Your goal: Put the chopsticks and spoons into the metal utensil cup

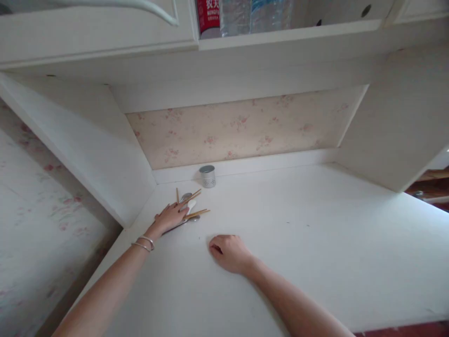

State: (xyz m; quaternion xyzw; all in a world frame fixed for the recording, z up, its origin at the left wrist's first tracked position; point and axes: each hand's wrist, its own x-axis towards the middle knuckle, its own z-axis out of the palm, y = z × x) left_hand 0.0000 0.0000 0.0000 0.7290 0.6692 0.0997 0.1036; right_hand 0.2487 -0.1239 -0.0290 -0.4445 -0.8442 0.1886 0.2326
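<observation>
At the left of the white tabletop, my left hand [171,216] lies over a small pile of cutlery, its fingers stretched out and apart. Around and under it are wooden chopsticks [196,214], a metal spoon [194,218] nearest me, another metal spoon [185,197] farther back and a white spoon [191,204]. The palm hides part of the pile. My right hand [230,253] rests on the tabletop to the right, fingers curled in and nothing visible in them. Behind the pile stands an upright grey metal utensil holder [208,178] with small holes low in its side.
The white tabletop [315,243] is bounded by a left side panel [101,154], a right side panel [389,121] and a floral back wall [238,131]. Overhead, a cabinet shelf [287,35] holds clear plastic bottles [238,18] and a red package [209,14].
</observation>
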